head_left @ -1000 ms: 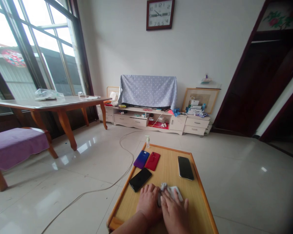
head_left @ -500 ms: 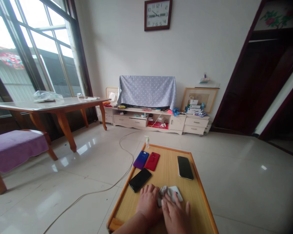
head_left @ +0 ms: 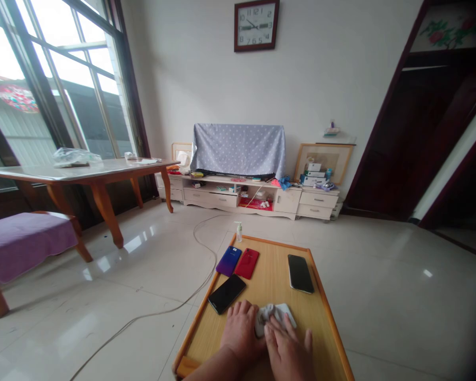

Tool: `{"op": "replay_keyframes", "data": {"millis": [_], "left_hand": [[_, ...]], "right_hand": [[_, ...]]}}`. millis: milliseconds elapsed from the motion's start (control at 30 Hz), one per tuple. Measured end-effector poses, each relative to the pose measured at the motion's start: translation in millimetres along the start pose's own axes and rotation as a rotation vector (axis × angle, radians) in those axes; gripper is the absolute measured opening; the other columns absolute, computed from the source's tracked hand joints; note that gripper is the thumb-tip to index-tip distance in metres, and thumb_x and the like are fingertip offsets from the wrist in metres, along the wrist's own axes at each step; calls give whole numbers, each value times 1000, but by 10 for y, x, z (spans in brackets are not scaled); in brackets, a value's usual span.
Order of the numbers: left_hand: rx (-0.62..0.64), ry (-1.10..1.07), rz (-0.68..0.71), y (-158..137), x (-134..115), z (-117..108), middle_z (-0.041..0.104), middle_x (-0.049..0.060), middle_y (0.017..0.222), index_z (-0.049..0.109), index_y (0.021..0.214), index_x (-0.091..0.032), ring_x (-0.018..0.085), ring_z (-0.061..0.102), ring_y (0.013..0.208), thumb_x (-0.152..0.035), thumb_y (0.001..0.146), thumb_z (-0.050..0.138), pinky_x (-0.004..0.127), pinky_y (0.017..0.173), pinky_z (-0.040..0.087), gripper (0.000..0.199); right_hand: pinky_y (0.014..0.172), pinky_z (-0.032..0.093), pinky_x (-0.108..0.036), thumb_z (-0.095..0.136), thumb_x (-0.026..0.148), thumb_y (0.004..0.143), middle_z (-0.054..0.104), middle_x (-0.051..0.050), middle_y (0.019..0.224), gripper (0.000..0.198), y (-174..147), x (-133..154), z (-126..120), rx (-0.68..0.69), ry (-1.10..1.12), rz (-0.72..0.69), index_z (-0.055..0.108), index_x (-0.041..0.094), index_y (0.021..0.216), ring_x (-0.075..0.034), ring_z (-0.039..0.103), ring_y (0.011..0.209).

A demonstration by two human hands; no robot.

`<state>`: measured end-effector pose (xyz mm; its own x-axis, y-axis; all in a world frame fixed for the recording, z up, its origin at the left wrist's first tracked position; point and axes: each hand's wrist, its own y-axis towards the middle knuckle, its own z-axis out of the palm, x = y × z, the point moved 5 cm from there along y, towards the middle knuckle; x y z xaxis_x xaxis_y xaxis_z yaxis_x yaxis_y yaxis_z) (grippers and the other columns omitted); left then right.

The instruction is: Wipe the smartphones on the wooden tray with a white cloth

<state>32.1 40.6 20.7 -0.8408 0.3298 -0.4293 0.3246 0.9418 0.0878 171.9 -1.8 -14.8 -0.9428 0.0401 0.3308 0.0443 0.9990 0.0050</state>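
Note:
A white phone (head_left: 290, 316) lies on the small wooden table (head_left: 267, 256), partly covered by a crumpled grey cloth (head_left: 268, 311). My left hand (head_left: 241, 327) rests at the phone's left edge and steadies it, fingers together; its thumb is mostly hidden. With its fingers on the cloth, my right hand (head_left: 287, 346) presses it against the phone. Beyond my left hand lies a dark phone (head_left: 227, 293). Farther back are a blue-purple phone (head_left: 229, 260) and a red phone (head_left: 247, 263), side by side. Another black phone (head_left: 300, 273) lies near the right edge.
A small pump bottle (head_left: 238, 232) stands at the table's far left corner. A cable (head_left: 174, 308) runs over the tiled floor to the left. A larger table (head_left: 83, 172) and a purple-covered stool (head_left: 27, 238) are on the left; a low cabinet (head_left: 287, 201) lines the wall.
The cloth and my right fingers have shifted slightly over the white phone, baring more of its left end. My left hand stays in nearly the same place.

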Motion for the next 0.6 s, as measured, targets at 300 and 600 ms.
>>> {"op": "replay_keyframes", "data": {"millis": [300, 600], "left_hand": [[-37, -11, 7, 3, 23, 21, 59, 6, 113, 62, 107, -29, 29, 50, 110, -55, 70, 65, 41, 97, 38, 45], [-29, -19, 7, 4, 9, 22, 59, 6, 114, 63, 108, -29, 29, 50, 110, -56, 71, 64, 41, 97, 37, 45]], "right_hand": [[110, 11, -81, 24, 52, 103, 49, 3, 150, 48, -2, -197, -54, -47, -28, 53, 61, 44, 132, -34, 27, 149], [109, 15, -82, 27, 54, 102, 54, 4, 145, 45, -20, -227, -104, -33, -4, 32, 62, 47, 130, -34, 34, 146]]}}
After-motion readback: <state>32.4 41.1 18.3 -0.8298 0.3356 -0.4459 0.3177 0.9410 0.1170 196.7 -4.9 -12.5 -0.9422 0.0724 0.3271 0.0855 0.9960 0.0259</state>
